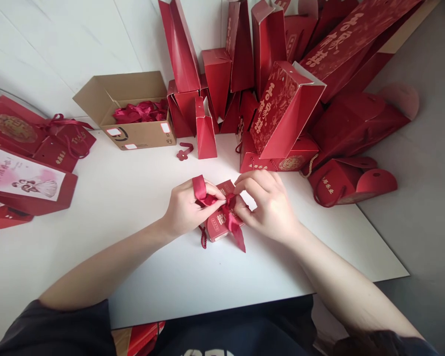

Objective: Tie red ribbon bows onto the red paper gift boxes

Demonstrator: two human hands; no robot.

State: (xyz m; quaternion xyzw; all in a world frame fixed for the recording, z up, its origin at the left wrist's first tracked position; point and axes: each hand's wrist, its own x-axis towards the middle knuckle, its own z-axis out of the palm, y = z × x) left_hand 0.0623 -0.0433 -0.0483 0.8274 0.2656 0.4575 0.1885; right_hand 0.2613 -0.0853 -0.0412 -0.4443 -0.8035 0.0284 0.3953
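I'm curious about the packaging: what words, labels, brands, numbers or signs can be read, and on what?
"吾家有", last sign unclear: tilted box, long box.
"居乐业", first sign unclear: small right box.
Too small or blurred: tied box, middle box, left boxes, carton, card.
Cut off: shirt.
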